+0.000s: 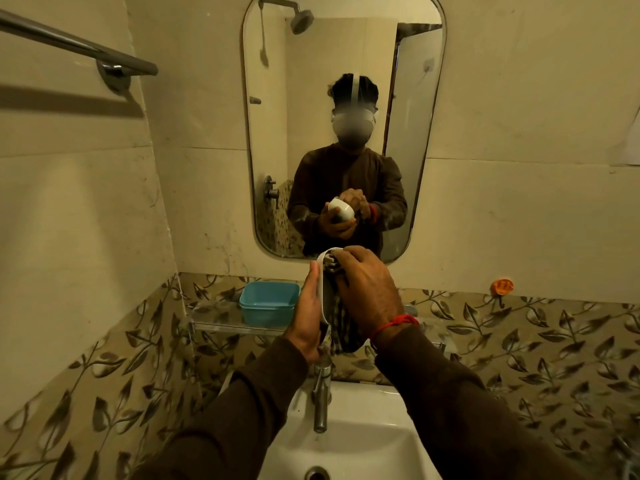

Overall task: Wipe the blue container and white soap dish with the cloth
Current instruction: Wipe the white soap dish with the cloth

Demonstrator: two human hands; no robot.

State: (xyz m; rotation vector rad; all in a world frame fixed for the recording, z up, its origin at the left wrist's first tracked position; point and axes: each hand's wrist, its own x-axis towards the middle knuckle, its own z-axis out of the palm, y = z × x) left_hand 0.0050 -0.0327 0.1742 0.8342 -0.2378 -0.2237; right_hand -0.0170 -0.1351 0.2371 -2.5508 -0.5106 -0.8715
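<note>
My left hand [308, 317] holds the white soap dish [322, 292] upright on its edge, above the tap. My right hand [369, 289] presses a checked cloth [341, 327] into the dish's hollow side, and the cloth's loose end hangs down below my palm. The blue container [269, 302] stands empty and open on the glass shelf [214, 323], to the left of my hands and apart from them. The mirror shows the dish's white outside resting in my hand.
A steel tap [321, 400] rises over the white sink [363, 441] directly below my hands. The mirror [277, 140] hangs on the wall behind. A towel rail [79, 46] is fixed at upper left. An orange hook [503, 286] sits on the right wall.
</note>
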